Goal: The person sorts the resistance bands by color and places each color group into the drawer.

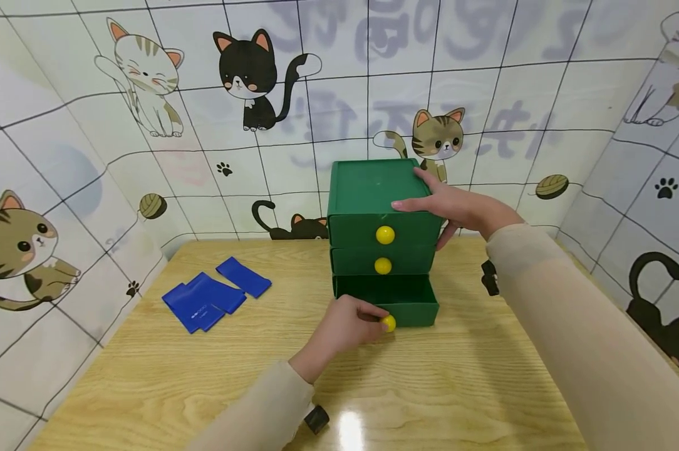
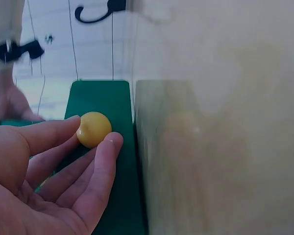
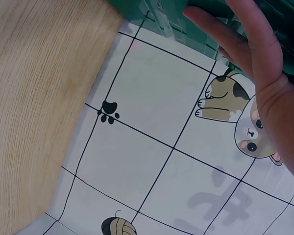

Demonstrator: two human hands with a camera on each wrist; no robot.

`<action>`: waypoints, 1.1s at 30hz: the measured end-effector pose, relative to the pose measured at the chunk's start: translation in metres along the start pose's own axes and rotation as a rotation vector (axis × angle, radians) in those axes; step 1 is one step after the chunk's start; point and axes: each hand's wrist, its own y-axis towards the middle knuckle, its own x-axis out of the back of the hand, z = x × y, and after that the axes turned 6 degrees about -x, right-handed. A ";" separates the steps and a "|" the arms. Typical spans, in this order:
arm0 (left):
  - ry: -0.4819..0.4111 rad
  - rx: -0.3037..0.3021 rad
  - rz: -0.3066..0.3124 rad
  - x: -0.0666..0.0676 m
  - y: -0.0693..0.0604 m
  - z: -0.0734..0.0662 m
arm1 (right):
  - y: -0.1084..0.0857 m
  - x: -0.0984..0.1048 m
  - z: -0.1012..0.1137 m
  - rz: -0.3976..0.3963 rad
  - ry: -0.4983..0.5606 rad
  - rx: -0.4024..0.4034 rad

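Note:
A green drawer cabinet (image 1: 379, 188) stands on the table near the back wall, with round yellow knobs on its fronts. The bottom drawer (image 1: 415, 314) is pulled out, and its inside looks bare where it shows; the two above are closed. My left hand (image 1: 347, 322) pinches the bottom drawer's yellow knob (image 2: 94, 129) between thumb and fingertips. On the cabinet's right top edge rests my right hand (image 1: 458, 205), its fingers spread and fairly straight over the top and down the side. In the right wrist view, part of that hand (image 3: 264, 63) lies against the green side.
Several flat blue packets (image 1: 204, 302) lie on the left of the wooden table (image 1: 204, 376). A wall covering (image 1: 345, 94) printed with cats and grid lines encloses the table's back and sides. Each wrist carries a small black device.

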 end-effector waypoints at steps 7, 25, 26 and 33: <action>-0.023 -0.031 0.049 -0.010 -0.039 -0.007 | 0.001 -0.002 0.004 -0.004 -0.034 0.015; 0.050 -0.001 0.235 0.002 -0.065 -0.025 | 0.000 -0.001 -0.001 0.007 -0.020 0.004; 0.054 0.015 0.266 0.008 -0.065 -0.030 | 0.000 -0.001 -0.001 0.007 -0.022 0.005; 0.028 0.075 0.285 0.090 -0.065 -0.048 | 0.000 -0.001 -0.003 0.006 -0.035 0.020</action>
